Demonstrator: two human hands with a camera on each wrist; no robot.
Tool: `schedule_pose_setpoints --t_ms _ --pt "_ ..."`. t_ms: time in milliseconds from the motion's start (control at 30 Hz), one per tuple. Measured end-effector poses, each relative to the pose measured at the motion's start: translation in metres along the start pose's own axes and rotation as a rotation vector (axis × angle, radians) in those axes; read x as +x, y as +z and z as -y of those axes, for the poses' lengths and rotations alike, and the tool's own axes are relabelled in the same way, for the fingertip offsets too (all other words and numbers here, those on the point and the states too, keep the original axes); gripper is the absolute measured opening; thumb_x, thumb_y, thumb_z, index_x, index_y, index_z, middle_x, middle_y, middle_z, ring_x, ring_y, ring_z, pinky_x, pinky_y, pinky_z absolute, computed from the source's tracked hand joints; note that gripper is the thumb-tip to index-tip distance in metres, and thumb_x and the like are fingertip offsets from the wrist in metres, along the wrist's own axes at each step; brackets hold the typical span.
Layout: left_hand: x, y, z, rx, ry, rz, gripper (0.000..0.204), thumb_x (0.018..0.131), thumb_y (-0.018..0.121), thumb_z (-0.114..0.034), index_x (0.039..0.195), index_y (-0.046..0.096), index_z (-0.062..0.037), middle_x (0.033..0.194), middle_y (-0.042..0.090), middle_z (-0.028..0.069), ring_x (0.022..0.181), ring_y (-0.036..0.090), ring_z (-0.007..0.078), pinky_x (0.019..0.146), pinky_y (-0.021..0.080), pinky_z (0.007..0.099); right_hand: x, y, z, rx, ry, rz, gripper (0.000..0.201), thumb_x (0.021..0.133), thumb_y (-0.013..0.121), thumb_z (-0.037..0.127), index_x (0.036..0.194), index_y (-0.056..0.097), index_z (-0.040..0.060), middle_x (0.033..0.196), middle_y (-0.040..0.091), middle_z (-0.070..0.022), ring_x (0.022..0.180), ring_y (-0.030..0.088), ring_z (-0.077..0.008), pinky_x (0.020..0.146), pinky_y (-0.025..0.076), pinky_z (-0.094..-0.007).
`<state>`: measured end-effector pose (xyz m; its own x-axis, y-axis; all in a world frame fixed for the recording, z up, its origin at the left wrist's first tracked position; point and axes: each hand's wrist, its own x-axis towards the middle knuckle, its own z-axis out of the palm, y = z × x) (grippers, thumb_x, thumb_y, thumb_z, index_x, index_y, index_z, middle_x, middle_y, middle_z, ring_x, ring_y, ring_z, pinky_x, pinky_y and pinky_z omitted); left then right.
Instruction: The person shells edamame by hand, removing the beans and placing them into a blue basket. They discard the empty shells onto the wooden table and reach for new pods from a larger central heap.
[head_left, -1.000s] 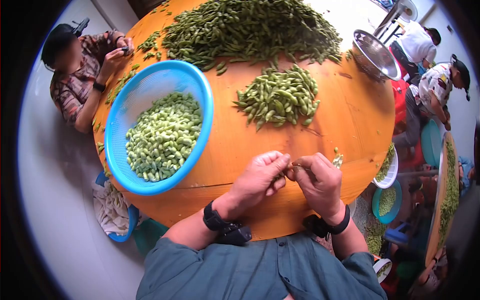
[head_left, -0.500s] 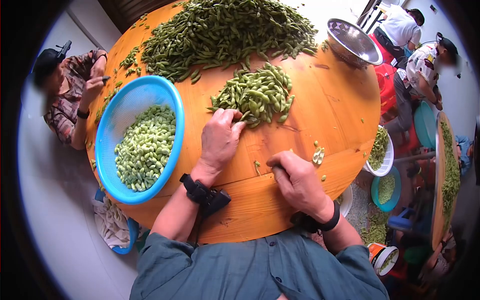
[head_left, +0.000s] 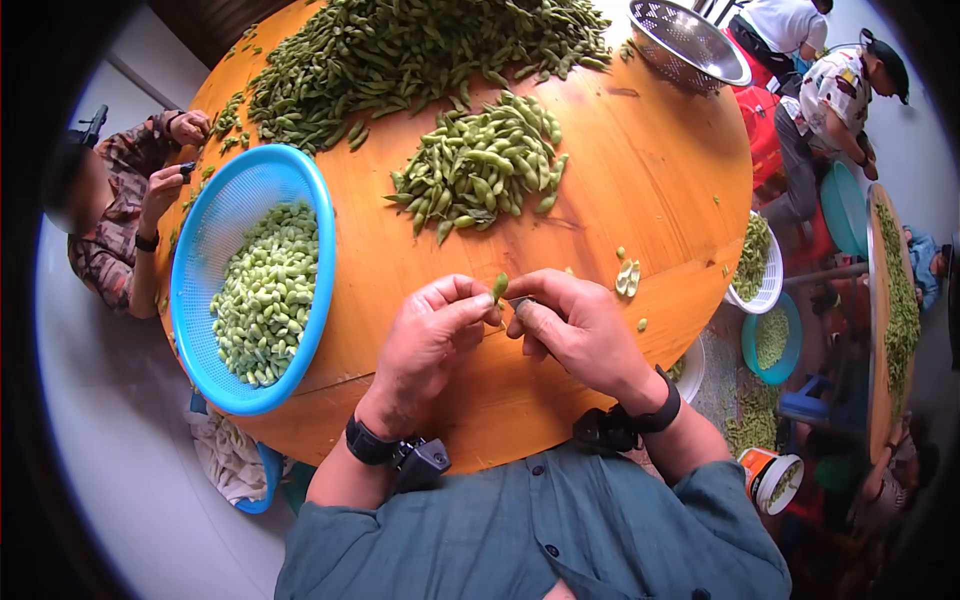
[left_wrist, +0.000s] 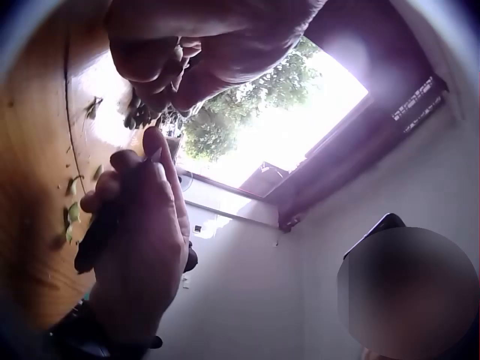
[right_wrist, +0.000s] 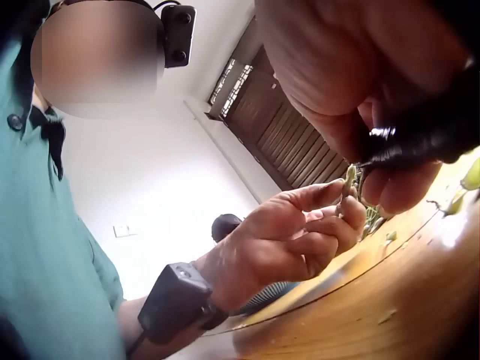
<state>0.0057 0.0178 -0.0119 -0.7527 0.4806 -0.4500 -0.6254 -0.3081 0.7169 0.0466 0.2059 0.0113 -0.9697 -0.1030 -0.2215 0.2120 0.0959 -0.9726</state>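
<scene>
In the head view, my left hand [head_left: 425,340] pinches a green bean pod [head_left: 500,287] upright between thumb and forefinger, over the table's near part. Close beside it is my right hand [head_left: 585,335], its fingertips right at the pod. In the left wrist view, the right hand's fingers are curled round a small black-handled tool [left_wrist: 112,217] with a pointed tip. The right wrist view has this tip against the pod [right_wrist: 350,176]. Beyond both hands lies a small pile of pods [head_left: 485,165]. An opened pod [head_left: 627,278] rests right of the right hand.
A blue basket [head_left: 325,265] of shelled beans stands at the left. Farther back are a large heap of pods [head_left: 420,60] and a metal colander [head_left: 690,45] on the round wooden table [head_left: 660,150]. Another person [head_left: 120,230] sits at the left edge.
My left hand reached to the small pile, then came back with a pod to the right hand. An opened pod has come to lie on the right. The head view has shifted.
</scene>
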Motion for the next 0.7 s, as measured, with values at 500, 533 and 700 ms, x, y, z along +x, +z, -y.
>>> schedule_pose_setpoints --t_ms 500,533,700 --pt "-0.005 0.012 0.019 0.285 0.187 -0.094 0.01 0.092 0.064 -0.007 0.098 0.056 -0.0062 0.082 0.058 -0.0025 0.066 0.049 0.0024 0.057 0.04 0.0171 0.0 0.011 -0.011 -0.167 -0.104 -0.101 0.015 0.089 0.055 0.005 0.098 0.062 -0.0048 0.075 0.067 -0.0157 0.065 0.066 -0.0221 0.06 0.052 -0.0336" --pt "-0.005 0.013 0.02 0.337 0.256 -0.101 0.01 0.091 0.064 -0.006 0.097 0.056 -0.0057 0.081 0.056 -0.0034 0.067 0.049 0.0023 0.058 0.04 0.0176 0.0 0.011 -0.011 -0.194 -0.118 -0.114 0.014 0.088 0.056 0.005 0.096 0.062 -0.0048 0.076 0.067 -0.0191 0.067 0.067 -0.0275 0.062 0.052 -0.0359" --pt "-0.008 0.018 0.027 0.541 0.458 -0.14 0.01 0.089 0.067 -0.004 0.087 0.057 -0.0031 0.076 0.056 -0.0034 0.066 0.046 0.004 0.059 0.04 0.0209 0.001 0.016 -0.018 -0.337 -0.243 -0.188 0.011 0.087 0.055 0.004 0.093 0.06 -0.0041 0.076 0.064 -0.0234 0.072 0.065 -0.039 0.063 0.052 -0.0417"
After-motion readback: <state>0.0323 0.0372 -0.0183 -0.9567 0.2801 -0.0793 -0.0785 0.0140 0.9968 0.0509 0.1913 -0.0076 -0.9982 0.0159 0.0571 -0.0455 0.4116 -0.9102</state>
